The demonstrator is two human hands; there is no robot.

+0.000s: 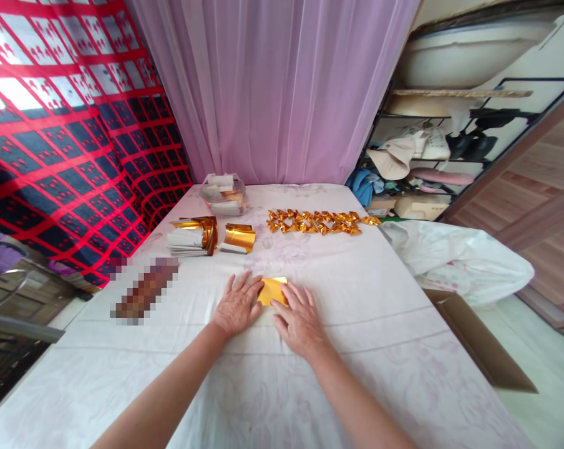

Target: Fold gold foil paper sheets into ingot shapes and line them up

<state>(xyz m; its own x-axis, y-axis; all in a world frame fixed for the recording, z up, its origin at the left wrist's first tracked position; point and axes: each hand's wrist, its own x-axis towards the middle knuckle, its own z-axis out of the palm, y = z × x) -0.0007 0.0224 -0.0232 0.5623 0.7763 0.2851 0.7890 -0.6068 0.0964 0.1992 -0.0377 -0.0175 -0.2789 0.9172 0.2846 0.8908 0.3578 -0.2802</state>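
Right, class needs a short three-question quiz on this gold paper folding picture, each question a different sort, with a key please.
1. True or false: both hands press on the gold sheet.
2. Where does the row of folded gold pieces lie?
A. at the table's far side, to the right of the paper stacks
B. on the floor
C. under the left hand
3. Fill in: the curtain behind the table is ____ in colour.

Key: 1 true, the left hand and right hand both rest flat on it. 2 A. 3 pink.
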